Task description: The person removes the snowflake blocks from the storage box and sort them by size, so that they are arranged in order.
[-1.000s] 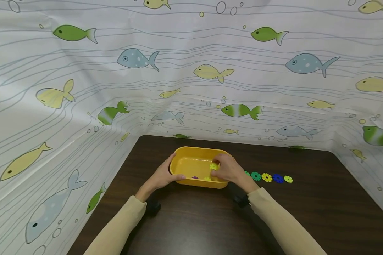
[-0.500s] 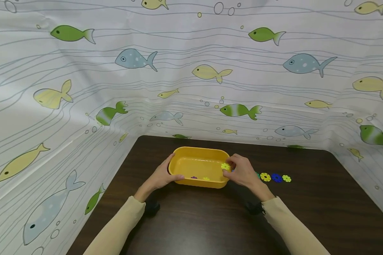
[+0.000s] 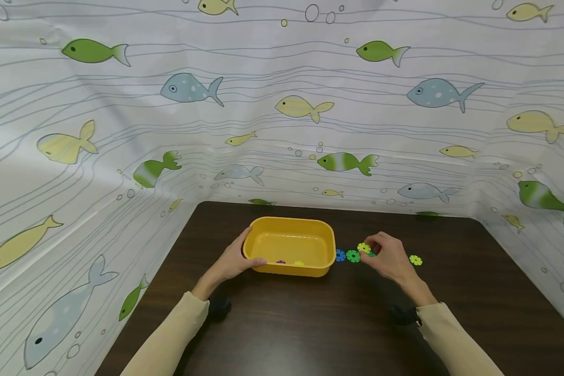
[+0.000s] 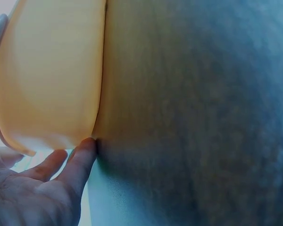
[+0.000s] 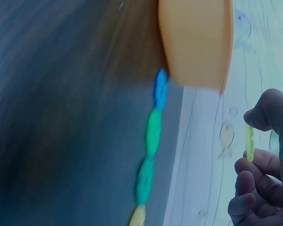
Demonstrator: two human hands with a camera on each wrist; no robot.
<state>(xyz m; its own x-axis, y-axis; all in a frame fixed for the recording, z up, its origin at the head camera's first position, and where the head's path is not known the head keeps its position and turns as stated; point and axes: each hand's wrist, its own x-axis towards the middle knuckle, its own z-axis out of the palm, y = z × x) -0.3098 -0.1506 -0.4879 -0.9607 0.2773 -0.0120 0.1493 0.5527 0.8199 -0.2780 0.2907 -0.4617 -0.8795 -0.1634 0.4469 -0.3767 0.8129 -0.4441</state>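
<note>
A yellow plastic basin (image 3: 289, 245) stands on the dark table. My left hand (image 3: 230, 261) holds its left end, the thumb over the near rim; in the left wrist view, fingertips touch the basin's outer wall (image 4: 49, 70). Between thumb and fingers my right hand (image 3: 391, 258) pinches a yellow-green flower-shaped disc (image 3: 364, 248), raised above a row of similar discs. The row shows a blue disc (image 3: 340, 255) beside the basin, a green disc (image 3: 353, 256), and a teal disc (image 5: 145, 181) partly hidden in the head view. Inside the basin lie a purple disc (image 3: 280, 262) and a yellow-green one (image 3: 298, 263).
Beyond the right hand, a yellow-green disc (image 3: 415, 260) ends the row; the hand covers part of the row in the head view. White sheeting with printed fish (image 3: 343, 162) surrounds the table (image 3: 301, 324) at the back and sides.
My right hand has lifted the yellow-green disc out of the basin and carried it right, over the row. The left hand keeps its place on the basin. The head view has turned slightly right.
</note>
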